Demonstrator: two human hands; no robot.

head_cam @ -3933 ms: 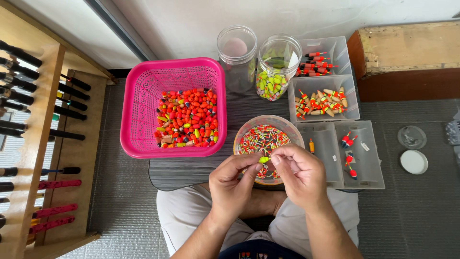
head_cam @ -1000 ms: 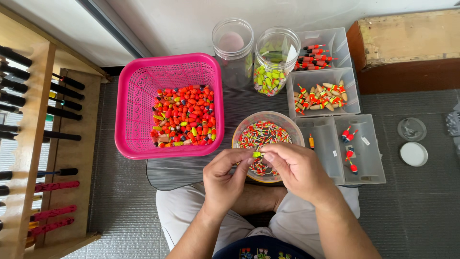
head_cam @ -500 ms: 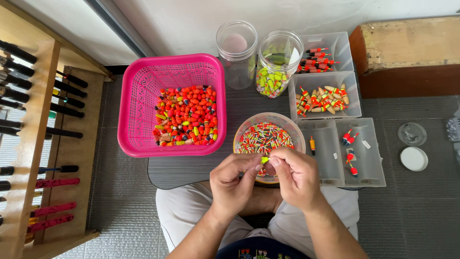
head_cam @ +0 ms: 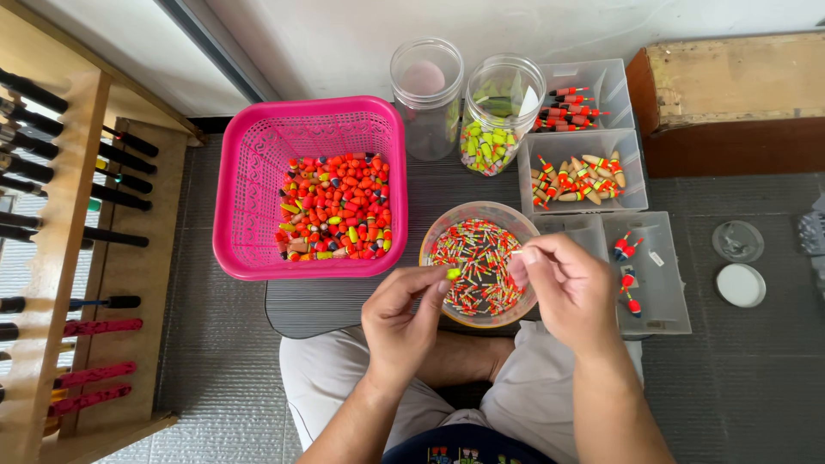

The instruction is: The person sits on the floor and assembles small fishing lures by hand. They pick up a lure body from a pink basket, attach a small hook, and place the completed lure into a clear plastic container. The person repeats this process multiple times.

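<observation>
Grey mat: 1 pink basket (head_cam: 249,206), 2 jars (head_cam: 427,94), 1 bowl (head_cam: 440,230); left hand (head_cam: 404,322) pinches 1 bead (head_cam: 453,273).

Beyond the pinched fingers stand 2 clear round jars, the left jar (head_cam: 426,96) nearly empty and the right jar (head_cam: 502,113) holding yellow-green pieces, with 3 clear rectangular boxes to their right, the nearest box (head_cam: 663,296) bearing a small white label (head_cam: 656,259).
</observation>
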